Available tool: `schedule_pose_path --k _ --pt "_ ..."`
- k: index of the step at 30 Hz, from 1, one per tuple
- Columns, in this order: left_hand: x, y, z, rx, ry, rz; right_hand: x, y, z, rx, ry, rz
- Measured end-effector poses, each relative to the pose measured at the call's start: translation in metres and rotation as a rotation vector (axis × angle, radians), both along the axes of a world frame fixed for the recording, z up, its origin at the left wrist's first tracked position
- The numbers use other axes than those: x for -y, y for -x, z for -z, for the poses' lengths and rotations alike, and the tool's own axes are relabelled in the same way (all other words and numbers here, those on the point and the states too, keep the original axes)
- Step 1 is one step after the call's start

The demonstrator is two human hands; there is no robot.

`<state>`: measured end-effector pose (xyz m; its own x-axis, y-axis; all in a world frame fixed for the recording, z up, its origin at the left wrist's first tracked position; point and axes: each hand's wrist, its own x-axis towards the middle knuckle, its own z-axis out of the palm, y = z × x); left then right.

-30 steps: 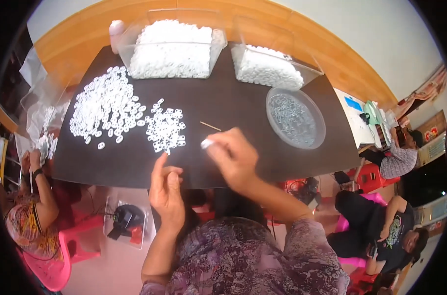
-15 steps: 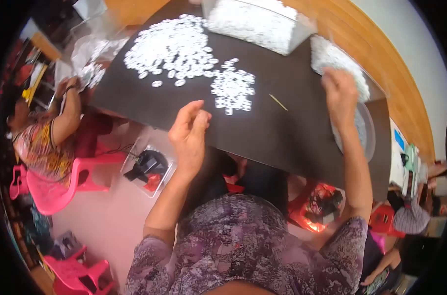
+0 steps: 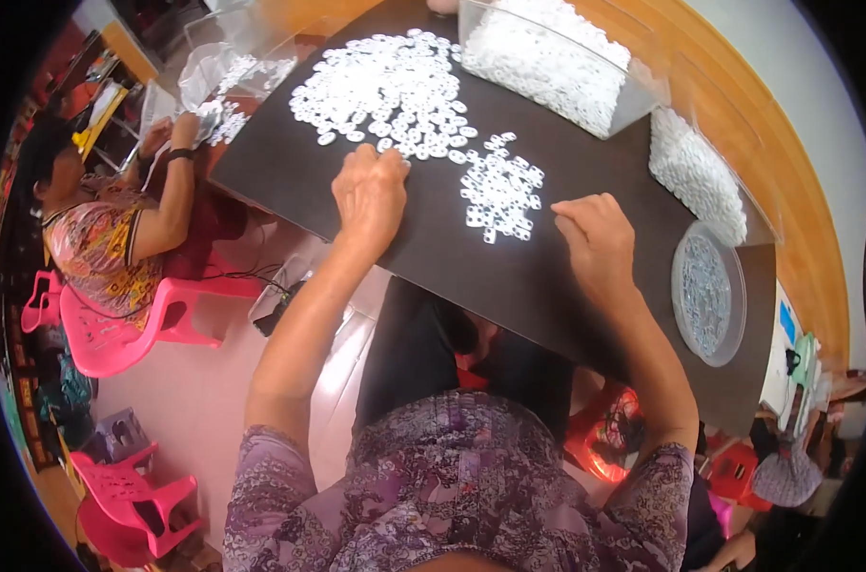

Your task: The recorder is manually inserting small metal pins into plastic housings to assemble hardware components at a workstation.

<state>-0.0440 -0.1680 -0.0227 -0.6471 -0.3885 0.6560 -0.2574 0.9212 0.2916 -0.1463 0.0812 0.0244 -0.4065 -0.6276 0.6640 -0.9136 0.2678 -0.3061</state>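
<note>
Near the front edge of the large pile of white oval pieces [image 3: 380, 86], my left hand [image 3: 369, 195] is closed, fingers curled down toward the table. A trace of white shows at its fingertips, too small to name. My right hand [image 3: 600, 238] hovers just right of the smaller pile of white rectangular pieces with dark marks [image 3: 501, 186]. Its thumb and forefinger are pinched together; whatever they hold, if anything, cannot be made out. Both piles lie on the dark brown table [image 3: 433, 238].
Two clear bins of small white pieces [image 3: 547, 67] [image 3: 695, 172] stand along the back right. A round clear tub [image 3: 707, 296] with small silvery bits sits at the right. At the left, another person [image 3: 109, 229] works on a pink chair [image 3: 118, 329].
My right hand has moved left from the right-hand bin to beside the small pile. My left hand has reached forward to the oval pile. The thin yellowish stick no longer shows on the table.
</note>
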Motion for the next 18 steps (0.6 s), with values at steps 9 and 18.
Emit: schedule_pose_path --k 9,18 --pt "-0.008 -0.009 -0.018 0.141 -0.182 0.126 0.011 -0.018 0.014 0.168 -0.042 -0.048" --pt "-0.030 -0.018 -0.012 0.065 -0.180 0.261 0.044 -0.039 0.029 -0.068 -0.150 -0.089"
